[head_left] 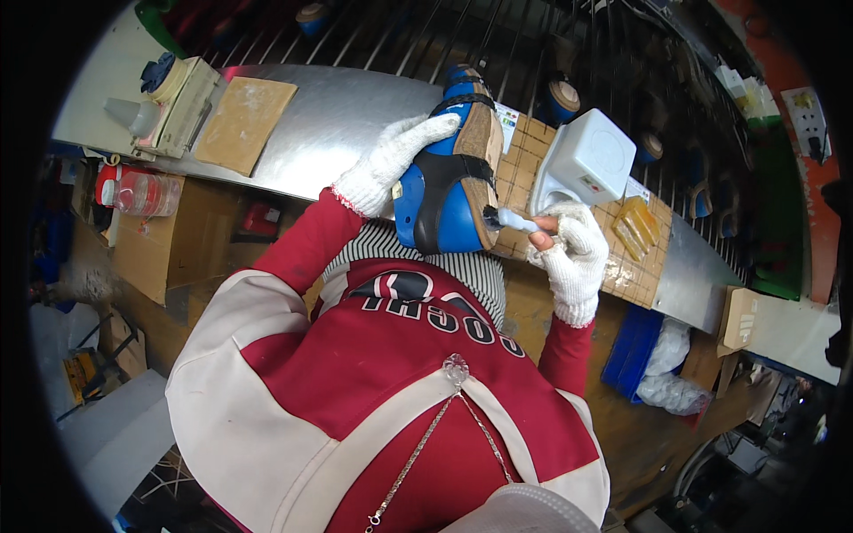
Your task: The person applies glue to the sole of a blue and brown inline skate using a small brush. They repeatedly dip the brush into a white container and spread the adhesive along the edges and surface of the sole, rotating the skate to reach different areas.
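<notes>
A sandal with black straps and a tan, cork-like sole (478,133) sits on a blue shoe last (449,213), tipped so its sole faces right. White-gloved, my left hand (400,160) grips it from the left side, thumb over the upper edge. My right hand (570,258), in a white glove with bare fingertips showing, pinches a small brush (515,219) with a pale wrapped handle. The brush's dark bristles touch the sole edge at the near end. Beyond my right hand, a white plastic container (600,158) stands on a tan gridded board (526,155).
An amber block (637,228) lies on the gridded board. The metal bench (329,115) carries a brown flat board (244,124) at left. Behind it run metal rods (426,40) with more shoes on lasts (562,99). A clear bottle (147,194) and blue crate (633,351) flank me.
</notes>
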The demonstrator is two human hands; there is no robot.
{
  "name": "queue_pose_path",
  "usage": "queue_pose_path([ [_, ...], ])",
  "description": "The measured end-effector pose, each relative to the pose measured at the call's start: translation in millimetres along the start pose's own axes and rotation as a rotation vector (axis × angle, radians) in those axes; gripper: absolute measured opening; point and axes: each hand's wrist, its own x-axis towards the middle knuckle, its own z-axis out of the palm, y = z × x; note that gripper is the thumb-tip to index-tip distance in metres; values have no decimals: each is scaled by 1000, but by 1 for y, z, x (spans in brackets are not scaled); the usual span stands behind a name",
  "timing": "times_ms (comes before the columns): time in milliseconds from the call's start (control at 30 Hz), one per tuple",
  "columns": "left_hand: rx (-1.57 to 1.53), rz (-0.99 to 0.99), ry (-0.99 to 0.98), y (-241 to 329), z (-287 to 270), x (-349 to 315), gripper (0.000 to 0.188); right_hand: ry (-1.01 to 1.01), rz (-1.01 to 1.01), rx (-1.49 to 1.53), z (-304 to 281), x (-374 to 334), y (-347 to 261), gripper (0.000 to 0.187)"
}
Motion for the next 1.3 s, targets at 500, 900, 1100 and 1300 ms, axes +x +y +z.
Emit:
queue_pose_path([
  [500, 471, 205, -456, -23, -7, 25, 50, -24, -188, 74, 4, 50, -11, 20],
  [900, -50, 29, -266, -15, 8, -28, 53, 75, -89, -179, -3, 42, -15, 18],
  [1100, -174, 176, -136, -5, -14, -2, 59, 222, -83, -403, 22, -11, -23, 17],
  [1300, 173, 391, -9, 9, -19, -6, 63, 174, 96, -94, 18, -20, -21, 23],
])
